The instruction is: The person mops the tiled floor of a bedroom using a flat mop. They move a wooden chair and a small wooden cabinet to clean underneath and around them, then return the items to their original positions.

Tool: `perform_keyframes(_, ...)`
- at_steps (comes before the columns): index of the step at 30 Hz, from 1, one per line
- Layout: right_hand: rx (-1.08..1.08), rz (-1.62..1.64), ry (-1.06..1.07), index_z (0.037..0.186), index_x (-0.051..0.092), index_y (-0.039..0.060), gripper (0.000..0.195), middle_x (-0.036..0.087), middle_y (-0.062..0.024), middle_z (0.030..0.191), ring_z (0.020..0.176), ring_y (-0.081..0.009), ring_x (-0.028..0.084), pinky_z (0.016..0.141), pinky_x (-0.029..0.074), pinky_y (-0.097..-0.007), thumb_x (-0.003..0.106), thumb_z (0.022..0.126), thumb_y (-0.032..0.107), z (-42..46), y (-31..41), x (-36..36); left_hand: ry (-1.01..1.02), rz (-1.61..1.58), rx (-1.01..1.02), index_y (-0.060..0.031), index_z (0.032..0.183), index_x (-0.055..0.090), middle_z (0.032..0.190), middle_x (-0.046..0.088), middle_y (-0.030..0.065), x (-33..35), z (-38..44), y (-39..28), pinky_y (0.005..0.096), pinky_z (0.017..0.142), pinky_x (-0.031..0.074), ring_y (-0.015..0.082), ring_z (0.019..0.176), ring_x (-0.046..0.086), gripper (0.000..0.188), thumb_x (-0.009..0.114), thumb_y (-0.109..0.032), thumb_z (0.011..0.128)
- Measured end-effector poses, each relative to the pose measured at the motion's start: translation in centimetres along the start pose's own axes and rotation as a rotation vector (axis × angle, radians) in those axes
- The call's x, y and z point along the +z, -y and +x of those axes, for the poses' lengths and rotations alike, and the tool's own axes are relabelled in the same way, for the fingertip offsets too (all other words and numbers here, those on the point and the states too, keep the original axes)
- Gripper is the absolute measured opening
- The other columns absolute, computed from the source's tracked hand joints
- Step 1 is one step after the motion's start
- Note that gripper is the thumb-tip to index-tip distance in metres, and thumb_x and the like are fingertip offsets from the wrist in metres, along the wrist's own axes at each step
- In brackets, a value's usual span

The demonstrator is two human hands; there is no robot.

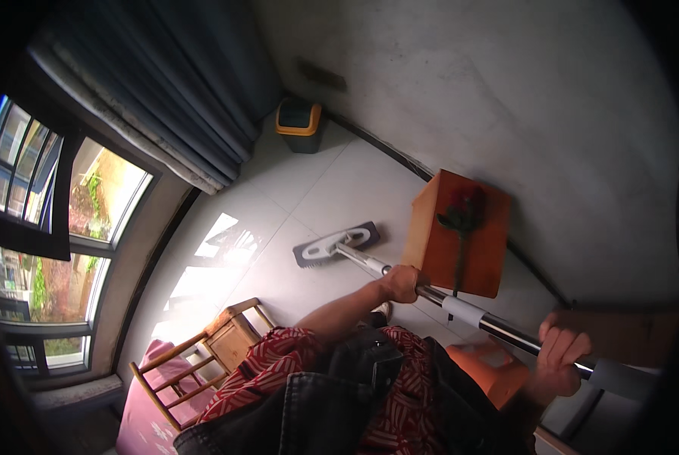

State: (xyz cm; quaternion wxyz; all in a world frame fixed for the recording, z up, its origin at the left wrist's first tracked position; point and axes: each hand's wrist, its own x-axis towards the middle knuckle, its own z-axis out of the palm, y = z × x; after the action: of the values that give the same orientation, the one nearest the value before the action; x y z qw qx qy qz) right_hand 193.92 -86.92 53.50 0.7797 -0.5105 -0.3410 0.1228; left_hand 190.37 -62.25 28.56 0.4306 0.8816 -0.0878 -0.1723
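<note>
A flat mop with a long metal pole (pixel 507 331) slants across the view from the floor up to the right. Its head (pixel 336 244), white plate over a dark pad, rests on the pale tiles. My left hand (pixel 405 283) is wrapped around the pole's lower part, just above its white section. Higher up, my right hand (pixel 564 355) grips the same pole near a grey sleeve. An orange-brown wooden cabinet (pixel 487 261) stands beside the pole, with an artificial red rose (pixel 469 207) lying on top and its stem hanging past the edge.
A yellow-rimmed bin (pixel 298 122) sits in the far corner beside blue-grey curtains (pixel 203 85). To the left is a window (pixel 83 239). A wooden chair (pixel 225 341) and pink cloth (pixel 163 392) are at lower left. An orange container (pixel 490 372) stands below my arms.
</note>
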Motion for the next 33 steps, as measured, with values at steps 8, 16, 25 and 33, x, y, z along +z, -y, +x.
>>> perform_keyframes(8,-0.003,0.116,0.133,0.073,0.043,0.0066,0.009,0.044,-0.0048,0.067,0.058,-0.0164,0.038,0.057,0.033,-0.0326,0.049,0.076,0.000,2.6,-10.2,7.8,-0.262,0.240,-0.070,-0.0104,0.079,0.060,0.076,0.062,0.0120,-8.1,-3.9,13.3,0.0408,0.065,0.048,0.0330,0.077,0.060,0.011,0.059,-0.010,0.068)
perform_keyframes(16,-0.038,-0.009,0.282,0.066,0.043,0.0033,0.021,0.048,-0.0072,0.064,0.061,-0.0199,0.049,0.061,0.041,-0.0315,0.059,0.068,-0.011,0.7,-21.1,15.2,-0.419,0.225,-0.333,-0.0084,0.097,0.052,0.098,0.056,0.0102,-6.7,-9.7,23.0,0.0389,0.081,0.047,0.0292,0.100,0.054,0.026,0.060,-0.007,0.072)
perform_keyframes(25,-0.012,-0.016,0.319,0.064,0.044,0.0051,0.021,0.047,-0.0057,0.060,0.052,-0.0182,0.045,0.050,0.036,-0.0306,0.057,0.068,-0.011,-0.5,-11.2,13.6,-0.266,0.143,-0.308,-0.0111,0.091,0.062,0.094,0.060,0.0108,-1.1,-10.3,20.7,0.0397,0.081,0.049,0.0307,0.095,0.058,0.020,0.056,-0.005,0.072)
perform_keyframes(33,0.168,-0.080,0.324,0.073,0.048,0.0076,0.015,0.051,-0.0048,0.066,0.055,-0.0166,0.050,0.056,0.036,-0.0330,0.062,0.076,0.005,-3.0,-1.6,10.7,-0.142,-0.005,-0.128,-0.0094,0.089,0.062,0.086,0.063,0.0118,7.3,-11.5,10.6,0.0412,0.078,0.048,0.0316,0.089,0.059,0.023,0.062,-0.011,0.067)
